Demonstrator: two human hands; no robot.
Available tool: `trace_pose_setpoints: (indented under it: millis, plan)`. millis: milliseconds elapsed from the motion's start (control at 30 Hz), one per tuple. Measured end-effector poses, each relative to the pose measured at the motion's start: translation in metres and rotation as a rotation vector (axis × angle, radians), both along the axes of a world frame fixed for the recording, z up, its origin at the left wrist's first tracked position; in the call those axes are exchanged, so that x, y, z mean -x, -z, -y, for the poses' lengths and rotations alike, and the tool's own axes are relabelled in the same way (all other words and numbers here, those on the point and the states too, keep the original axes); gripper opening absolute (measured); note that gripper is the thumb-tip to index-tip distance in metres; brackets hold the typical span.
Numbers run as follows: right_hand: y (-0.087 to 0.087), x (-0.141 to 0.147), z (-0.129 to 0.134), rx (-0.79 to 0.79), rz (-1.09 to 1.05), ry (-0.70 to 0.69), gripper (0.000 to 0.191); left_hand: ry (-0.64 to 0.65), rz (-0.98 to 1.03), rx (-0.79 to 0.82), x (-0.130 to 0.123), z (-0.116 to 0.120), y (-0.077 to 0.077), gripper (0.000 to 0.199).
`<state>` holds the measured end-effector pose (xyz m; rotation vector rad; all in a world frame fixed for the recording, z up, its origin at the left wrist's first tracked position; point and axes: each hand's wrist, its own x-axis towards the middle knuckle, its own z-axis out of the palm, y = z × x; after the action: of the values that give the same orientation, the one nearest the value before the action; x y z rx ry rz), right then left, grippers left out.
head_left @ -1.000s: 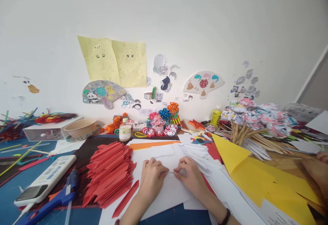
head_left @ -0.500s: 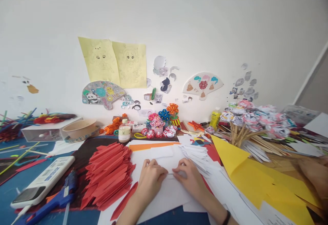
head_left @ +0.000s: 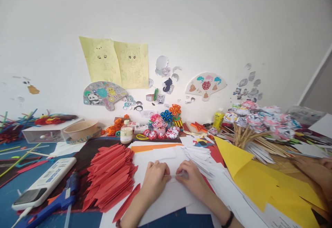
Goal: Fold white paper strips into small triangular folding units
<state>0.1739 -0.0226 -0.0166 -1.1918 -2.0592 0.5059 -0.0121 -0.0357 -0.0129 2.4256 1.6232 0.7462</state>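
The white strip (head_left: pixel 173 175) is in the gap between the two hands, over the middle part of the white sheet (head_left: pixel 173 198); whether it touches this sheet, I cannot tell. The left hand (head_left: pixel 156 179) is nearly closed, with thumb and forefinger pinching the left part of the strip. The right hand (head_left: pixel 191 179) is also mostly closed, its fingers rounded, and it pinches the right part. So the strip lies just at the fingertips of both hands, which stand close but apart.

To the left of the left hand, the red strips (head_left: pixel 111 178) make a thick pile. Beyond the right hand, the white pile (head_left: pixel 199 157) lies near the sheet's far right corner. Toward the right edge of the table (head_left: pixel 85 220) there is yellow paper (head_left: pixel 277 186), and behind it another person's hand (head_left: pixel 311 171), partly blurred
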Motion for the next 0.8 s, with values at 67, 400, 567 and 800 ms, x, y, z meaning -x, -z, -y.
trace_pose_setpoints:
  millis: [67,400,567,800]
  plan:
    - [-0.001,-0.001,0.001,0.013,0.023,-0.027,0.011,0.034,-0.044,-0.022,0.001,0.001,-0.002,0.006]
    - [-0.001,-0.01,0.0,-0.204,0.252,-0.158,0.017,0.131,-0.353,-0.178,0.004,0.009,-0.012,0.009]
    - [0.007,-0.016,-0.003,-0.332,0.372,-0.207,0.022,0.202,-0.545,-0.243,0.001,0.012,-0.01,0.01]
    - [0.006,-0.026,0.003,-0.317,0.403,-0.256,0.026,0.274,-0.516,-0.207,0.007,0.024,-0.015,0.007]
